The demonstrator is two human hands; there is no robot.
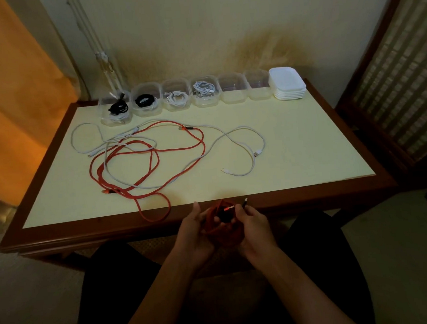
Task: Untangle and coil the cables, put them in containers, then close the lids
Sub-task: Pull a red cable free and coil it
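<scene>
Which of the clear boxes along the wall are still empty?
The two rightmost boxes, next to the stack of white lids. The four to their left each hold coiled cables, black or white.

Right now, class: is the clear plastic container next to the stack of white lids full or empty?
Empty: the clear plastic container beside the white lid stack shows no cable inside.

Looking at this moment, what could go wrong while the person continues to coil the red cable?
1. The red coil is held between the left hand and the right hand just off the table edge; a loose grip could let it spring open or fall.
2. A loop of another red cable hangs over the edge and may slide down.
3. That cable crosses the white cables; pulling one may drag the others.
</scene>
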